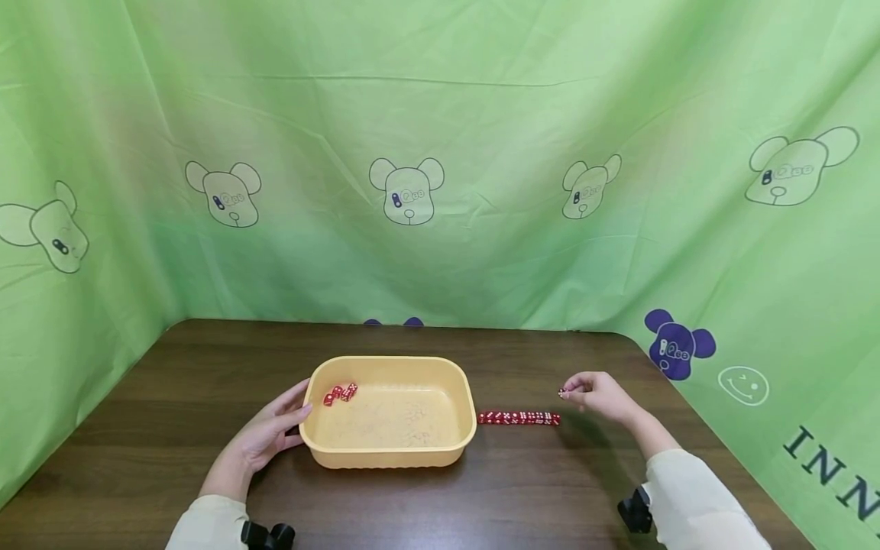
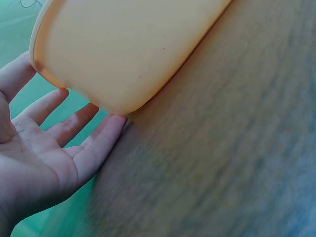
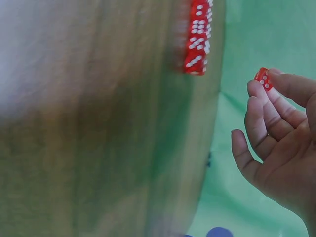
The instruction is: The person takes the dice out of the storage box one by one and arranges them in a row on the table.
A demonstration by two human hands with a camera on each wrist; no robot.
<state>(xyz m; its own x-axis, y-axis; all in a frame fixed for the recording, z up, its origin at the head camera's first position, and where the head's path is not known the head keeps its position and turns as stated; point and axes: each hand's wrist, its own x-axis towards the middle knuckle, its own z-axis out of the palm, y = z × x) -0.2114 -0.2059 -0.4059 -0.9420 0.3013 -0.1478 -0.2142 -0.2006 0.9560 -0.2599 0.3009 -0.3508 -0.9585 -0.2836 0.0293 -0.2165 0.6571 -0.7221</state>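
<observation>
A shallow yellow plastic tub stands mid-table with several red dice inside, at its left end. My left hand holds the tub's left side, the thumb at the rim and the fingertips against the outer wall. To the right of the tub, a straight row of red dice with white pips lies on the table. Between thumb and fingertips, my right hand pinches a single red die, raised beyond the right end of the row. Its other fingers are loosely bent.
The dark wooden table has rounded far corners. A green printed curtain hangs close behind it and along both sides. Black wrist devices are strapped at both sleeves.
</observation>
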